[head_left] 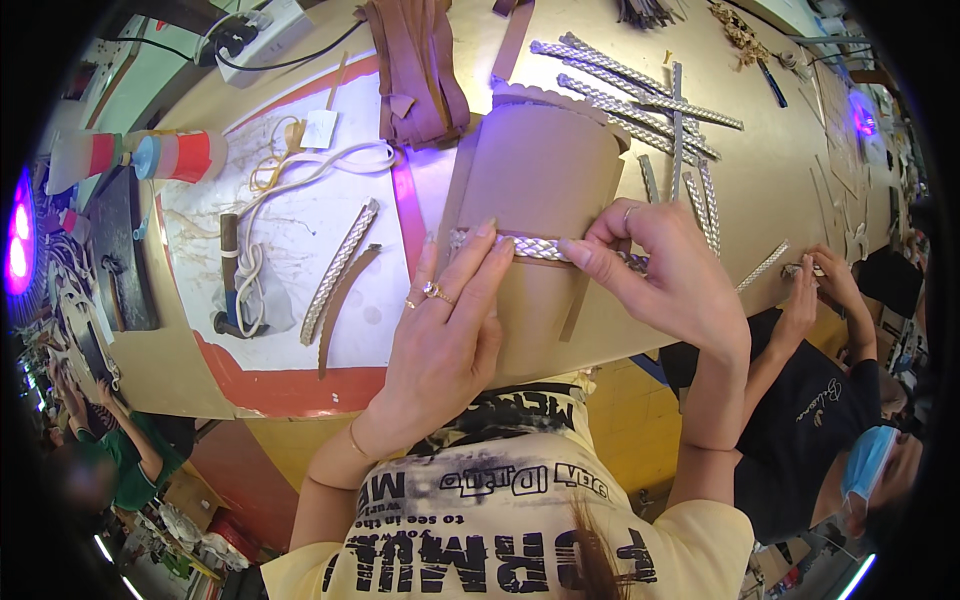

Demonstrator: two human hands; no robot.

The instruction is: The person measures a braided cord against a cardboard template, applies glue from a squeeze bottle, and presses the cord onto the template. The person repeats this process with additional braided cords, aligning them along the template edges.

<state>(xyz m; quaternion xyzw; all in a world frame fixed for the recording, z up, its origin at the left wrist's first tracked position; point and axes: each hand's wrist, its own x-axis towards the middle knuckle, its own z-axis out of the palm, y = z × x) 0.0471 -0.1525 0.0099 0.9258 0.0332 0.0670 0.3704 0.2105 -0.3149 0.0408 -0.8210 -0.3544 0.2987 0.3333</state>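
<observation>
A silvery braided strap (537,247) lies crosswise over a brown curved panel (540,165) with a scalloped far edge. My left hand (447,320) presses the strap's left part down with outstretched fingers. At the other end, my right hand (655,262) pinches the strap between thumb and fingers. Part of that end is hidden behind the fingers. A thin brown strip (575,312) sticks out below the strap on the panel's near part. To the left of my left hand, another braided strap (338,272) rests beside a brown strip (345,300) on a white sheet (290,350).
Several braided straps (640,90) are scattered at the far right. Brown leather strips (418,70) are heaped beyond the panel. A hammer (230,270), white cord (340,165) and red-labelled bottles (180,157) stand or lie leftward. A co-worker's hands (815,285) are at the right table edge.
</observation>
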